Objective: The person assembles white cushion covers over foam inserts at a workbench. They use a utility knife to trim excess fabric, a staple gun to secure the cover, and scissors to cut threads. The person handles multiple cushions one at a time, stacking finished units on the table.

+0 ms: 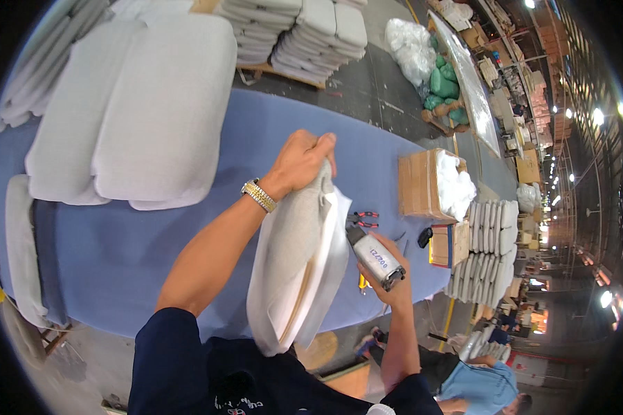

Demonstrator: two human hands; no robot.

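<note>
Left hand clamps the far end of the grey cushion, long axis running back toward the wearer's torso. Right hand, nearer its white edge, grips a boxy tool right of the cushion, nose toward that edge; can't tell if they're touching. Red-handled pliers also lie right of the cushion.

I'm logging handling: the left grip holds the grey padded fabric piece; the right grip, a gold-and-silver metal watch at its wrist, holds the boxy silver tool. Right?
No, the gold-and-silver metal watch is on the left wrist, as the head view shows. The left grip holds the grey padded fabric piece, and the right grip the boxy silver tool.
</note>
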